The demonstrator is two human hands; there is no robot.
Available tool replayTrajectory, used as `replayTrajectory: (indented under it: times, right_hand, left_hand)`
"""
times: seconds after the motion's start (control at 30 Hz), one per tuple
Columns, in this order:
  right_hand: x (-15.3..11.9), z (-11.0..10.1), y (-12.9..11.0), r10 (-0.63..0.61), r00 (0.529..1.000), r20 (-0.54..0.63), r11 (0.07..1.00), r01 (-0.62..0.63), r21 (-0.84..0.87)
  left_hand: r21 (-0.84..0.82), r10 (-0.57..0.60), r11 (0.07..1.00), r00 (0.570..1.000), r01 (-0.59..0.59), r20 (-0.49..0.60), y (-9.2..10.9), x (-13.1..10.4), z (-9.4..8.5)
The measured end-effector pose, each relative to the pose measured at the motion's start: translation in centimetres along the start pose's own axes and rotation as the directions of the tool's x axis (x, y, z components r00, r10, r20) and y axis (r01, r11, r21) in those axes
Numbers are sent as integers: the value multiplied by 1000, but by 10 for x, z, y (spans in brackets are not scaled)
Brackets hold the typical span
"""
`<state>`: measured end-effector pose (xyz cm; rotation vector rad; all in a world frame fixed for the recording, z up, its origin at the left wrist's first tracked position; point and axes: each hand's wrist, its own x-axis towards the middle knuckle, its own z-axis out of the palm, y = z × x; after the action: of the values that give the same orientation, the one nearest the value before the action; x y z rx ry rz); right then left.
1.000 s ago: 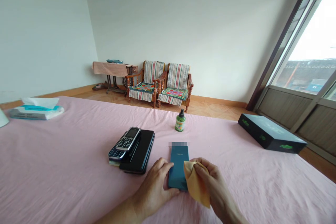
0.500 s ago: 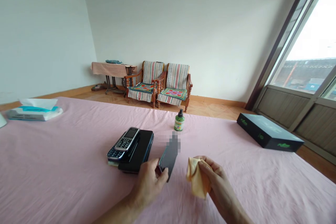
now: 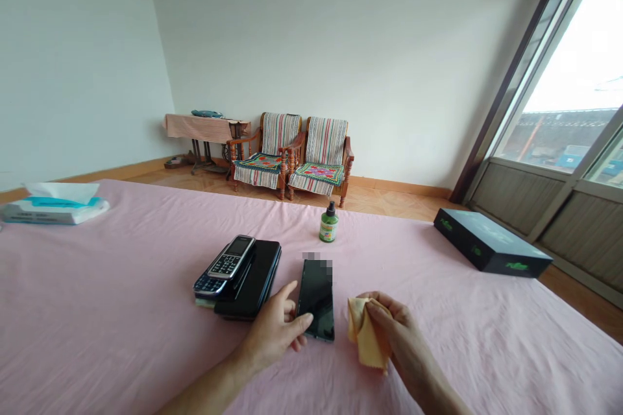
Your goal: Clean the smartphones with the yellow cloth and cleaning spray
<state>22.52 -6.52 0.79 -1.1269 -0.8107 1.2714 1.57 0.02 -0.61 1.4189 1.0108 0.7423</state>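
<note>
A black smartphone [image 3: 317, 301] lies flat, screen up, on the pink sheet. At its left edge is my left hand [image 3: 278, 327], fingers apart, with the thumb over the lower left side of the screen; whether the thumb presses on it I cannot tell. My right hand [image 3: 396, 324] pinches a folded yellow cloth [image 3: 370, 343] just right of the phone, and the cloth hangs down from the fingers. To the left sits a stack: a silver keypad phone [image 3: 232, 258] and a slider phone [image 3: 209, 285] rest on a black, flat device [image 3: 243, 301].
Behind the smartphone stands a small green spray bottle [image 3: 329, 227]. A black box [image 3: 491, 243] with green print lies at the right. Far left is a tissue pack [image 3: 61, 211]. Beyond the sheet are two wooden armchairs [image 3: 318, 159] and a cloth-covered table [image 3: 197, 128].
The smartphone, tilted up in my left hand before, now lies flat, and the left fingers have spread off it. My right hand still holds the cloth. The view has shifted slightly.
</note>
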Motion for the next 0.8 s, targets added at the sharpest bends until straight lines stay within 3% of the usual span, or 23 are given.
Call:
replayTrajectory:
  times: [0.33, 0.47, 0.6, 0.8]
  right_hand:
    - [-9, -8, 7, -16, 1000, -8, 998, 15, -59]
    - [-14, -23, -1, -86, 993, -80, 996, 82, -46]
    - [-10, -53, -12, -161, 945, -283, 985, 174, 20]
    - [-2, -83, -19, -220, 826, -520, 951, 301, 76]
  left_hand:
    - [-79, -13, 997, 999, 17, 53, 4, 6, -3]
    - [-142, -19, 989, 995, 33, 101, 7, 2, 3]
    - [-198, -47, 977, 986, 79, 160, 10, 3, 27]
    - [-238, -48, 967, 983, 91, 178, 21, 28, 82]
